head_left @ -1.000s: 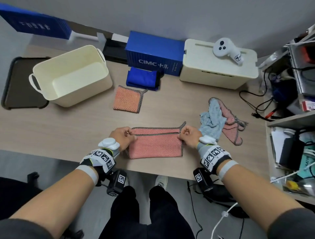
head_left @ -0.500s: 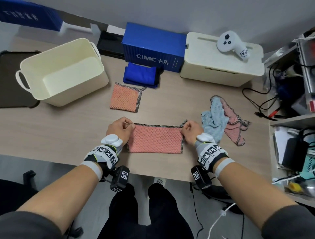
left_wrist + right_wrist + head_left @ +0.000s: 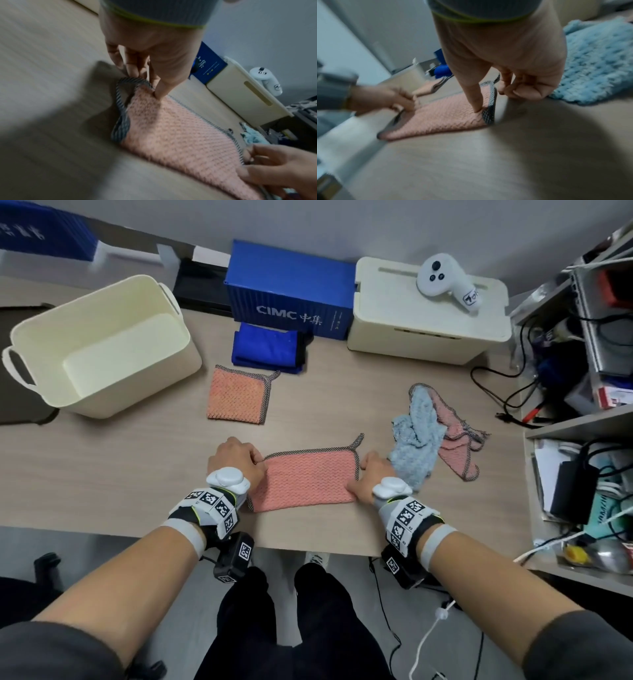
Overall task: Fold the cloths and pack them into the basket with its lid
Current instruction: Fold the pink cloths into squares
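A pink cloth [image 3: 305, 477] with a dark hem lies folded in half near the table's front edge. My left hand [image 3: 258, 458] pinches its far left corner between thumb and fingers [image 3: 130, 73]. My right hand [image 3: 358, 474] holds the right hem, thumb on top [image 3: 477, 106] and fingers curled beside the edge. A second pink cloth [image 3: 238, 393] lies folded behind it, and a folded blue cloth [image 3: 267, 347] sits further back. The cream basket [image 3: 171, 302] stands open and empty at the back left.
A crumpled light blue cloth [image 3: 416, 443] and a crumpled pink cloth [image 3: 455, 440] lie right of my right hand. A blue box [image 3: 291, 289] and a cream box [image 3: 428, 313] with a white controller [image 3: 442, 278] line the back. A dark tray [image 3: 20, 364] lies far left; cluttered shelves stand right.
The folded cloth now lies flatter. My right hand has slid from the far right corner down the right hem toward me. My left hand stays at the far left corner.
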`<state>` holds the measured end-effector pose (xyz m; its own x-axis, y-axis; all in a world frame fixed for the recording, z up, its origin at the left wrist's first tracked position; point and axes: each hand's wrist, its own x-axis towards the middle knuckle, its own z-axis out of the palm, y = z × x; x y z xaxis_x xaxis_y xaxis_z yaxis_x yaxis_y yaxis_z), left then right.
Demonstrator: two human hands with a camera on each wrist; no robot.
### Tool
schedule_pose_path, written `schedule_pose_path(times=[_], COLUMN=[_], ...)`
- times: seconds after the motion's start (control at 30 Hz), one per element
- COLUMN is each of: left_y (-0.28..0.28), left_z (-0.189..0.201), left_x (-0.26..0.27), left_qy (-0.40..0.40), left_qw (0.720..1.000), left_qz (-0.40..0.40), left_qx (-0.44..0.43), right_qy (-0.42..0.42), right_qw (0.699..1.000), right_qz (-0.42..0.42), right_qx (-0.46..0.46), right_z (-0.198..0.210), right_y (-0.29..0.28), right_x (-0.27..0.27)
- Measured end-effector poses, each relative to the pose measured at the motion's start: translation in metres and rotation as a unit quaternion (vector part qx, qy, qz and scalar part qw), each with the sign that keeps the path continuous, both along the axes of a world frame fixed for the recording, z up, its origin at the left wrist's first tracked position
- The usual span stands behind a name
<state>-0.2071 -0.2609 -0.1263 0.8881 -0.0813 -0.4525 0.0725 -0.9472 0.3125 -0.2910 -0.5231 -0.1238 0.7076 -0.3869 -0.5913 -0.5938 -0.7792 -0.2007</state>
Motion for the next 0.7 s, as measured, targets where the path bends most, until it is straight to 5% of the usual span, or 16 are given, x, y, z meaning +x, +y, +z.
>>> schedule_pose_path(times=[0.37, 0.57, 0.63, 0.7], left_y=[0.017, 0.004, -0.003, -0.012], left_z=[0.004, 0.014, 0.018, 0.020], left_x=[-0.051, -0.071, -0.075, -0.082], left_qy=[0.193, 0.292, 0.304, 0.331], left_qw=[0.963, 0.911, 0.899, 0.851], left_qz=[0.148, 0.211, 0.222, 0.301], left_qx=[-0.113, -0.201, -0.226, -0.276], right_qy=[-0.088, 0.003, 0.059, 0.081], right_qw=[0.994, 0.997, 0.981, 0.948], right_qz=[-0.054, -0.052, -0.103, -0.187], right_qx=[0.035, 0.060, 0.155, 0.245], right_z=[0.011, 0.025, 0.020, 0.017], right_y=[0.015, 0.023, 0.032, 0.044], right_x=[0.058, -0.009, -0.040, -0.069])
